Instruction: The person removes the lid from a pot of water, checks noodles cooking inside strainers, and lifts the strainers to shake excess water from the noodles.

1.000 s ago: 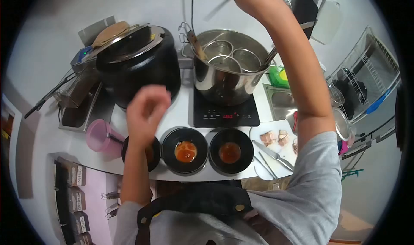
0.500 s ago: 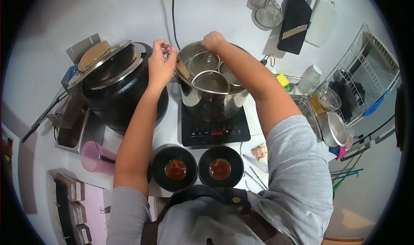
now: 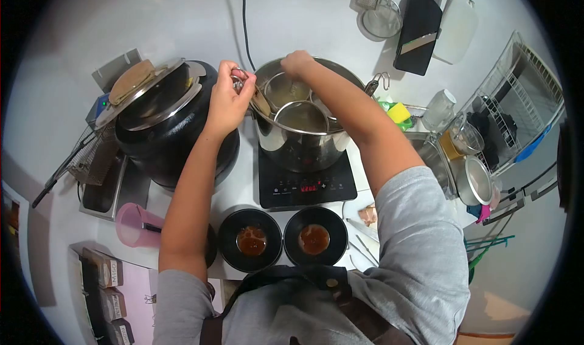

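My left hand (image 3: pixel 232 96) is closed round the looped metal handle (image 3: pixel 238 77) of a strainer basket at the left rim of the steel pot (image 3: pixel 304 147). Over the back of the pot is my right hand (image 3: pixel 296 64), its fingers pressed together and pointing down; what they hold, if anything, is hidden. Round strainer baskets (image 3: pixel 302 117) sit in the liquid, and a wooden handle (image 3: pixel 261 103) leans at the left rim. The pot stands on a black induction cooker (image 3: pixel 308 190). Two black bowls (image 3: pixel 250 261) (image 3: pixel 315 261) with reddish-brown liquid are in front.
A large black pot (image 3: pixel 176 147) with its lid tilted stands left, beside a pink jug (image 3: pixel 137 224). Right are a cutting board (image 3: pixel 353 211) with meat, a sink (image 3: pixel 426 152), a yellow sponge (image 3: pixel 398 113), and a wire rack (image 3: pixel 517 102). Strainers and a black slicer (image 3: pixel 418 35) hang behind.
My left hand has come from above the bowls to the pot's left rim and closed on a handle. My right hand has lowered from the upper wall area to the pot. The view has shifted.
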Demonstrator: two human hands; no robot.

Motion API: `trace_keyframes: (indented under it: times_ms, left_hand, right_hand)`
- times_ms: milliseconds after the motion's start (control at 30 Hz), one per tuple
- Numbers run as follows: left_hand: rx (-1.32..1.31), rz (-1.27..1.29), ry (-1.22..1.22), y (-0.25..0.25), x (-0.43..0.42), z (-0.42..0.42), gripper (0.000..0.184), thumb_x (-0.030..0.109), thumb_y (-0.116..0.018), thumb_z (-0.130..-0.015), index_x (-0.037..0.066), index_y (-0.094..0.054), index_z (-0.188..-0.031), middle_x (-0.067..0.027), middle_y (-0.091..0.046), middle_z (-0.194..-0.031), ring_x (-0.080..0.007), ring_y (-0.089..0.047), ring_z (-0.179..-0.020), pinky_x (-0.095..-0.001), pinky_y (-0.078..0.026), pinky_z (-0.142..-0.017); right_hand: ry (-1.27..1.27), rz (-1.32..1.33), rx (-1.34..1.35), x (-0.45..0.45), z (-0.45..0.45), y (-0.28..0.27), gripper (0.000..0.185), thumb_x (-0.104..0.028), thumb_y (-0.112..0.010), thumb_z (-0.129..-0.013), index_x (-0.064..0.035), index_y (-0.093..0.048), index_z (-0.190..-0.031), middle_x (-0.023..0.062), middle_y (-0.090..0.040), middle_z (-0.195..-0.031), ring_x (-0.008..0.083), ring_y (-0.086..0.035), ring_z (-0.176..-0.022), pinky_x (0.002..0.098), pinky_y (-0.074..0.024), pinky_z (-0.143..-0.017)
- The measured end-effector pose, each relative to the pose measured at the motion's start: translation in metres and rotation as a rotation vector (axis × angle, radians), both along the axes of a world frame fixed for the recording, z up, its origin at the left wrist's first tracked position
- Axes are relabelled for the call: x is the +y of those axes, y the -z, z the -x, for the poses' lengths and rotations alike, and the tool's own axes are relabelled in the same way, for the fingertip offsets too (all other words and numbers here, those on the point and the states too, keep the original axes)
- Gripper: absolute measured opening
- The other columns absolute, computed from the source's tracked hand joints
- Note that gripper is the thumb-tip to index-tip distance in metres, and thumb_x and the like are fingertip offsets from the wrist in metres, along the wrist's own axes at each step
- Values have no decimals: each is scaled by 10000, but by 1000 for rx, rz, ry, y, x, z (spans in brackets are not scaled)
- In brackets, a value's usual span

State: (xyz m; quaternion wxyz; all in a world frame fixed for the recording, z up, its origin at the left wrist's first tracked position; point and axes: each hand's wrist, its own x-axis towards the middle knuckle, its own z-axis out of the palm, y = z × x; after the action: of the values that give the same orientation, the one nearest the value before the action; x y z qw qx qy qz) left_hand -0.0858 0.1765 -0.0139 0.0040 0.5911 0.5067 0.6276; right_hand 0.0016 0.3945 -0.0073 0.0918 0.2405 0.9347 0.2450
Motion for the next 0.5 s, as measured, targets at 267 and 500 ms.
trace_keyframes:
  times_ms: [267,500]
  left_hand:
    - [-52,68,-14,-4,-3,-3,264,94,-602,-876,24,-385,-1009,-70,-573,-854,-88,-522,-724,-247,-456,-643]
    - [-66,26,15,-3,-2,-8,243,81,-605,-868,26,-397,-982,-60,-586,-848,-69,-510,-687,-239,-455,-618]
  right_hand:
    - [46,11,261,14,-17,10,201,-173,-629,-777,-97,-705,-946,117,-683,-1019,292,-656,-955,406,-531,-805]
    - [82,5,152,-12,-20,-3,240,-148,-541,-859,-119,-701,-1036,97,-666,-1106,257,-631,-1046,403,-521,-846]
